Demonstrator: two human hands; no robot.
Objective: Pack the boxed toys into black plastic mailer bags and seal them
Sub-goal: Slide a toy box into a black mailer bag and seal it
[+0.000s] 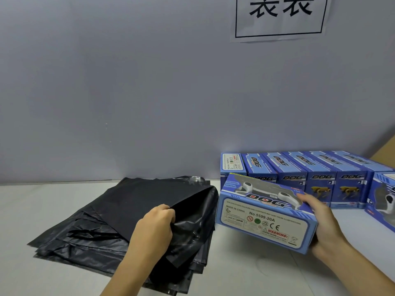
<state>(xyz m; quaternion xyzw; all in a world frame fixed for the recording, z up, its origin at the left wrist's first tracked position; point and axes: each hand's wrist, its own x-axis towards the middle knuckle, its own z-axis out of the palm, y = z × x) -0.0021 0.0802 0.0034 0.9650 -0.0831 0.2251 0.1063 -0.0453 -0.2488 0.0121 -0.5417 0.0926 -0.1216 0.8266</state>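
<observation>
Toy box [265, 218], clamped in right hand [327, 223] at 3 o'clock, may snag; left hand [156, 227] pinches only the top mailer bag [171, 201], its mouth barely open.

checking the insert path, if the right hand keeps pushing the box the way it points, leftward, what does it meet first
Probably the lifted mouth of the top black mailer bag, held open by the left hand. The right hand holds the blue toy box just short of it; depth is unclear.

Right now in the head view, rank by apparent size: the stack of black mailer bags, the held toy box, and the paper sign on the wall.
1. stack of black mailer bags
2. held toy box, enlarged by nearness
3. paper sign, cropped by the frame
</observation>
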